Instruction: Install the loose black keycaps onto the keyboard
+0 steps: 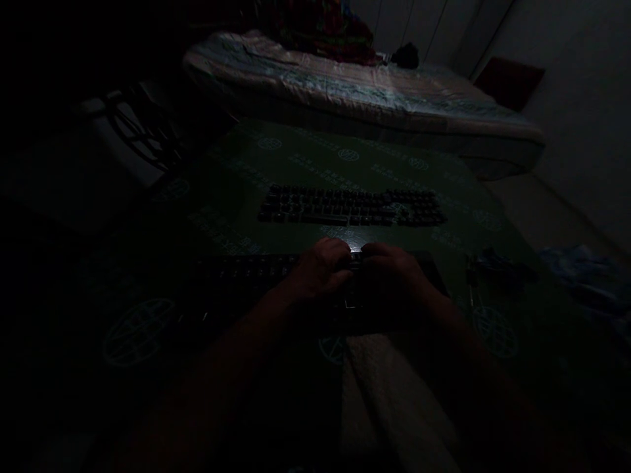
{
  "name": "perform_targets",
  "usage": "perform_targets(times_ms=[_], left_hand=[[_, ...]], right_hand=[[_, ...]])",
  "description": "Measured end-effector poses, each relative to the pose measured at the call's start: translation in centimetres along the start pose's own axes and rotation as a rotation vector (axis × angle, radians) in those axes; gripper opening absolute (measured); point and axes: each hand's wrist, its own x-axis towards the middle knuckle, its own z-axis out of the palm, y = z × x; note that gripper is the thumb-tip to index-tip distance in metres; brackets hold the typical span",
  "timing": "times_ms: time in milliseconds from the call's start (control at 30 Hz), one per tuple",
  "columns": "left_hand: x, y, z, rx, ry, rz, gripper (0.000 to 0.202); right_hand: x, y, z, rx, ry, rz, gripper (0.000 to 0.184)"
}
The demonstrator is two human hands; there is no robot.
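Observation:
A dark keyboard [236, 284] lies across the green table [305, 154] in front of me, with keys showing along its left part. My left hand [323, 264] rests on its upper middle, fingers curled inward. Just to the right, my right hand [394, 266] is also curled over the keyboard, its fingertips close to the left hand's. Whatever the fingers pinch between them is hidden by the hands and the dark. Beyond the keyboard, loose black keycaps [325, 209] are laid out in keyboard order, with gaps where green shows through.
On the right of the table lie a thin, long tool [472, 286] and a dark bundle [503, 266]. A bed [345, 98] stands past the far edge. At the left is a dark metal frame [138, 131]. The light is very dim.

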Motion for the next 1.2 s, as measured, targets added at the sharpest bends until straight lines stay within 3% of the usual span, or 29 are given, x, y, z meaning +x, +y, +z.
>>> perform_targets(times_ms=[167, 667, 1200], left_hand=[[-0.1, 0.1, -0.1, -0.022, -0.002, 0.006, 0.01], [0.1, 0.1, 0.0, 0.024, -0.003, 0.003, 0.009], [0.0, 0.2, 0.1, 0.04, 0.001, 0.02, 0.01]], right_hand=[[-0.6, 0.8, 0.2, 0.078, 0.111, -0.035, 0.015], [0.1, 0.2, 1.0, 0.101, 0.066, 0.045, 0.014], [0.3, 0.2, 0.7, -0.038, 0.078, -0.104, 0.015]])
